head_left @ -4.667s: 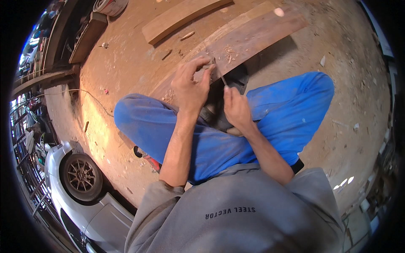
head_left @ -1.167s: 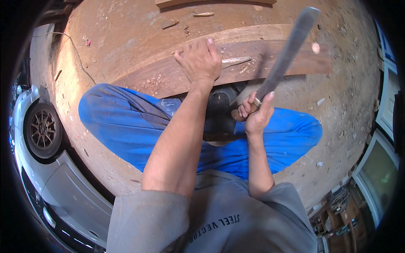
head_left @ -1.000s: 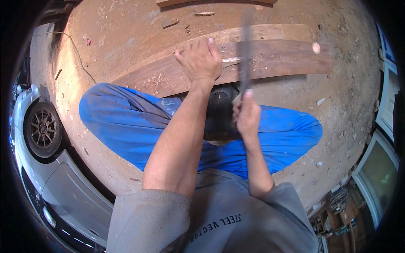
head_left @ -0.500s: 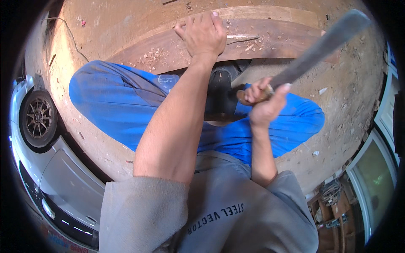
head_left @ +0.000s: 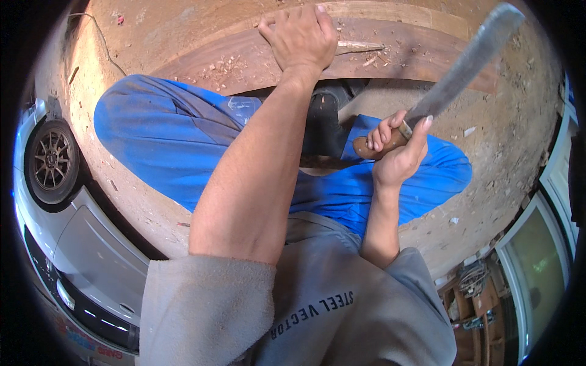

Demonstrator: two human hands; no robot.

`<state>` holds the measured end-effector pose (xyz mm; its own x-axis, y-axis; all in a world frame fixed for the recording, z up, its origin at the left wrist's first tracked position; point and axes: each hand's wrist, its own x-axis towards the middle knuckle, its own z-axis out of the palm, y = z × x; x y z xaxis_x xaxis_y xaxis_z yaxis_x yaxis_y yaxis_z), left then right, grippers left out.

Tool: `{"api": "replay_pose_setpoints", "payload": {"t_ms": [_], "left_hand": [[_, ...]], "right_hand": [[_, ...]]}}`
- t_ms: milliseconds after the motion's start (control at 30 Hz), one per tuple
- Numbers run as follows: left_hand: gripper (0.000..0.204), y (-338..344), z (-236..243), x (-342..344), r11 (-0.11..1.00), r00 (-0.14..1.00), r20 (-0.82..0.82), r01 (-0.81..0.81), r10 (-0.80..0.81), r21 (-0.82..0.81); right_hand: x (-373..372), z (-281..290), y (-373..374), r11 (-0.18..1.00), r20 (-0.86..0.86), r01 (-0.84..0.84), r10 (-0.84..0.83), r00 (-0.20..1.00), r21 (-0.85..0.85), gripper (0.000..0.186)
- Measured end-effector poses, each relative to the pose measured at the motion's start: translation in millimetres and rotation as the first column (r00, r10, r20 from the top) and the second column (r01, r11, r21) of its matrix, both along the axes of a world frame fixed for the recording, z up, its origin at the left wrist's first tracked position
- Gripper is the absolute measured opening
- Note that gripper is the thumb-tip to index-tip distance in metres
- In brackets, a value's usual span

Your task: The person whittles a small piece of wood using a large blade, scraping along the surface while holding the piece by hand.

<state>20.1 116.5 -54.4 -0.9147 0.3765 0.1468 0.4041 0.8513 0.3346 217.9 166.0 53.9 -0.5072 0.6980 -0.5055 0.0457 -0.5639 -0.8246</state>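
Note:
My right hand is closed round the brown wooden handle of a machete, thumb laid along the handle near the blade. The machete's long grey blade points up to the far right, held in the air above my right knee. Far in front, my left hand bears down on a long brown board with its fingers bent. From under that hand a pale whittled stick pokes out to the right, its tapered end showing. The rest of the stick is hidden by the hand.
Wood shavings lie scattered on the board, which lies across in front of my folded legs in blue trousers. A silver car stands at the left. Cluttered wooden shelves and a pale-framed glass panel are at the right.
The machete, blurred before, now shows sharply; its blade and my right hand have shifted slightly, the hand to the right. My left hand keeps its place on the board while the whole view shifts a little.

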Motion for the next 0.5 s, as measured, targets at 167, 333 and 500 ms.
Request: {"api": "replay_pose_setpoints", "payload": {"t_ms": [167,333,500], "left_hand": [[0.037,2.1,4.9,1.0,0.999,1.000,0.005,-0.006,0.005,0.033],[0.036,1.9,3.9,-0.2,1.000,1.000,0.013,-0.020,0.020,0.014],[0.035,5.6,27.0,-8.0,0.977,0.938,0.348,0.070,0.004,-0.200]], "right_hand": [[11.3,-34.1,-33.9,0.984,0.130,-0.177,0.174,0.976,0.017,0.047],[19.8,-44.7,-36.0,0.942,0.224,-0.328,0.335,0.915,-0.069,0.047],[6.7,-20.9,-19.1,0.999,-0.039,-0.038,0.038,0.999,-0.007,0.050]]}}
